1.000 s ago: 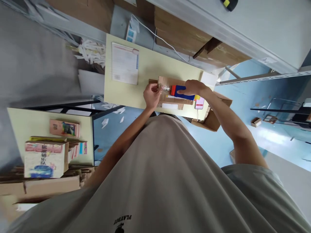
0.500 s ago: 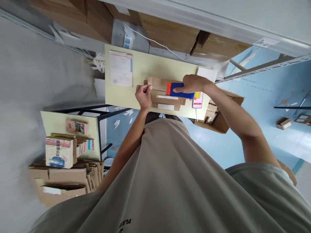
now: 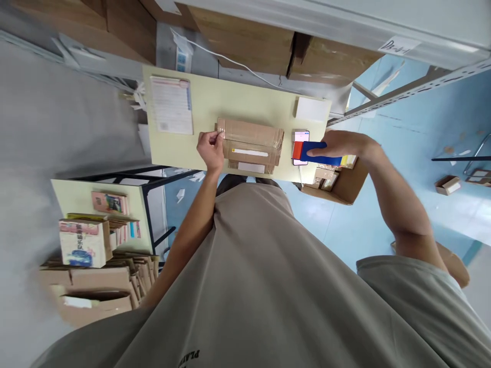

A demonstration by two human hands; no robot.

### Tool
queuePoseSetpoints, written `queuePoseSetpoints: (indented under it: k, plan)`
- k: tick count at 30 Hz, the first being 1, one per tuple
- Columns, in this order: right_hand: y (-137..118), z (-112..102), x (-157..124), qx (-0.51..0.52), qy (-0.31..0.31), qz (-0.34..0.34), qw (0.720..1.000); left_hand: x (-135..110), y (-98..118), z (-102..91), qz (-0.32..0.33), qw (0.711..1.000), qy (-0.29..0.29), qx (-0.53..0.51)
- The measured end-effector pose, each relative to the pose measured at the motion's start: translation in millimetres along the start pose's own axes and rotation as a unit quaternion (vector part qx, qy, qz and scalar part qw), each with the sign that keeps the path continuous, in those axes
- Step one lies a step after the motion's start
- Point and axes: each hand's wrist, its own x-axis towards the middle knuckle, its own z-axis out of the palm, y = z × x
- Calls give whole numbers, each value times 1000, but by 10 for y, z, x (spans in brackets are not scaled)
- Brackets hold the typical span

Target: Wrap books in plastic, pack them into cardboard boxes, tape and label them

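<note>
A flat brown cardboard box (image 3: 251, 138) with white labels lies on the pale yellow table (image 3: 238, 105). My left hand (image 3: 210, 146) is closed, pinching the end of clear tape at the box's left edge. My right hand (image 3: 337, 145) grips a blue and red tape dispenser (image 3: 312, 152) at the right end of the table, past the box and over a phone (image 3: 301, 137) with a lit screen.
A printed sheet (image 3: 172, 105) lies at the table's left end and a white pad (image 3: 311, 109) at its far right. An open carton (image 3: 337, 184) sits beside the table. Books and flattened cartons (image 3: 92, 255) are stacked on the left. Large boxes fill the shelf behind.
My right hand has drawn the tape dispenser rightward along the box and off its right end, over the phone. My left hand stays pinched at the box's left edge.
</note>
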Motion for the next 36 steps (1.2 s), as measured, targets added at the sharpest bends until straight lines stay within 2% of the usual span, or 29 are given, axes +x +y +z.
queuePoseSetpoints:
  k: [3, 5, 17, 22, 24, 26, 28, 30, 33, 36]
  plan:
    - [-114, 121, 124, -28, -51, 15, 998, 8, -5, -6, -2, 1000, 3, 14]
    - [-198, 208, 202, -35, -49, 24, 998, 8, -13, -13, -1, 1000, 4, 23]
    - [-751, 812, 474, -45, 106, 67, 991, 34, 51, -52, 3, 1000, 19, 17]
    - [-829, 841, 355, -5, 116, 78, 990, 183, -54, -258, -5, 1000, 24, 17]
    - [-830, 780, 225, 18, 127, 75, 989, 225, -92, -354, -7, 1000, 9, 29]
    - [-829, 678, 65, 44, 146, 70, 986, 237, -37, -411, 2, 999, 5, 44]
    - [-834, 536, -104, 73, 175, 67, 980, 212, 176, -408, 44, 998, 15, 48]
    - [-849, 356, -263, 97, 215, 62, 970, 153, 569, -347, 134, 991, 8, 24]
    - [-891, 4, -454, 102, 295, 46, 949, 54, 1398, -179, 291, 954, -66, -40]
    - [-952, -441, -556, 68, 376, 28, 924, 67, 2237, 70, 412, 897, -137, -82]
